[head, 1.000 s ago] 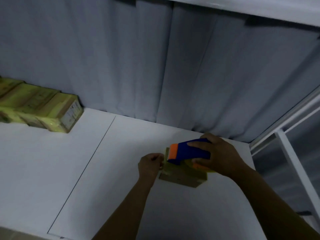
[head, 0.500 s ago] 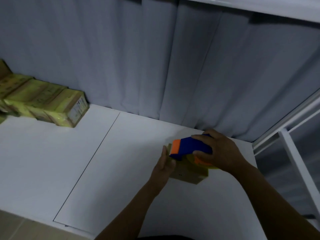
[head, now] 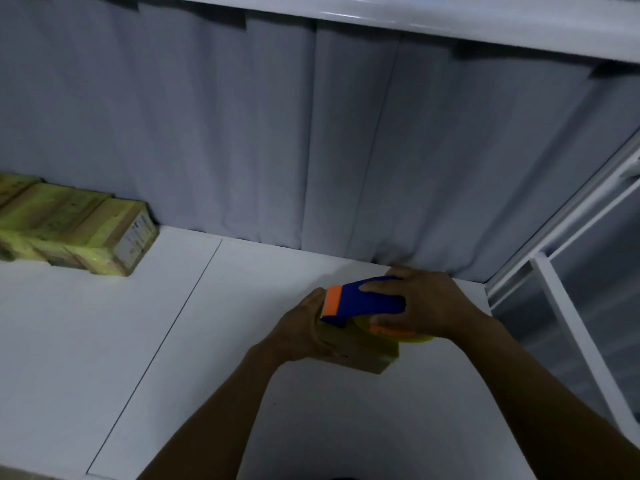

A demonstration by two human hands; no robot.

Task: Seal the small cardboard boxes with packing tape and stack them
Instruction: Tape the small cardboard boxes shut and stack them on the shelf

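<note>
Dispenser (head: 360,301) nose left, lengthwise on box (head: 356,351).

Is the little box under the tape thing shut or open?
Shut, it seems: the small box shows no raised flaps, and the tape dispenser rests flat on it. Its top is mostly hidden.

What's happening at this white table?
A person is taping a small cardboard box shut. The right hand grips a blue and orange tape dispenser on top of the box, while the left hand steadies the box's left end on the white table. Boxes taped in yellow sit grouped at the far left by the curtain.
</note>
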